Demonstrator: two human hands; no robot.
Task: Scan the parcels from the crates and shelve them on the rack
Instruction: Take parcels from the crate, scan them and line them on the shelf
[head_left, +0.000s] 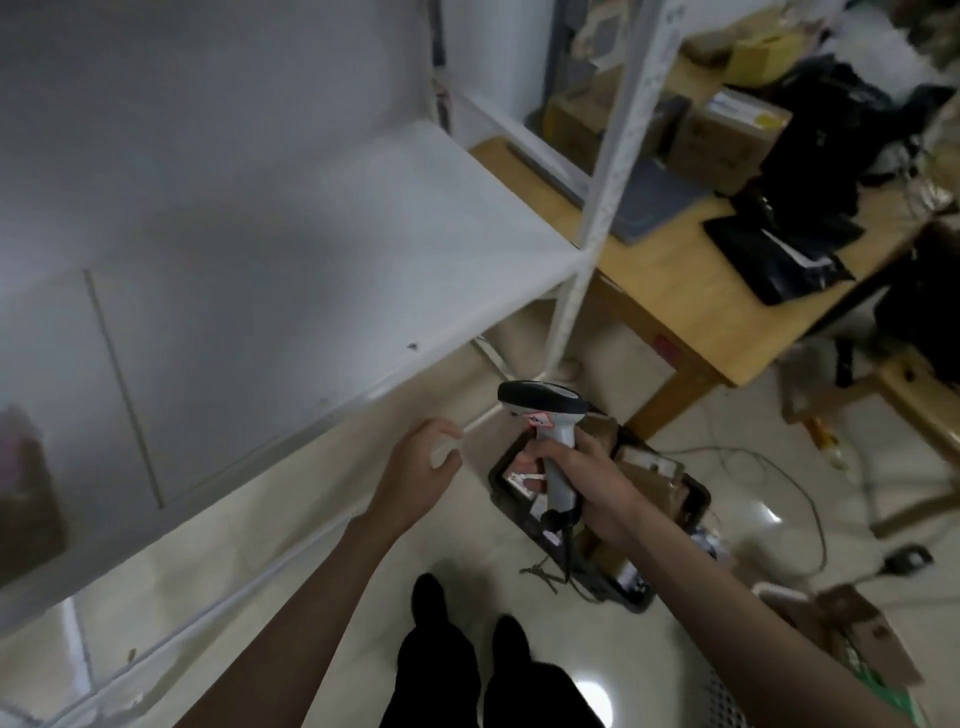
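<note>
Pale tiled floor, cables trailing right. White rack (311, 249) fills the left, its shelf bare and ready for stock. Wooden bench (691, 312) far right carries boxes and black bags. Dark crate (685, 499) of parcels (649, 478) sits on the floor just below the hands. Right hand (587, 478) holds the scanner (550, 431) by its handle, head angled toward the crate, likely for scanning. Left hand (421, 462) hangs loosely curled, holding nothing, probably free to lift a parcel.

Both forearms are bare to the frame's edge, with no sleeves, watch or rings visible on the left hand (422, 465) or the right hand (587, 475). Below the hands, black trousers (441, 670) cover both legs, ending in black shoes (428, 592).
</note>
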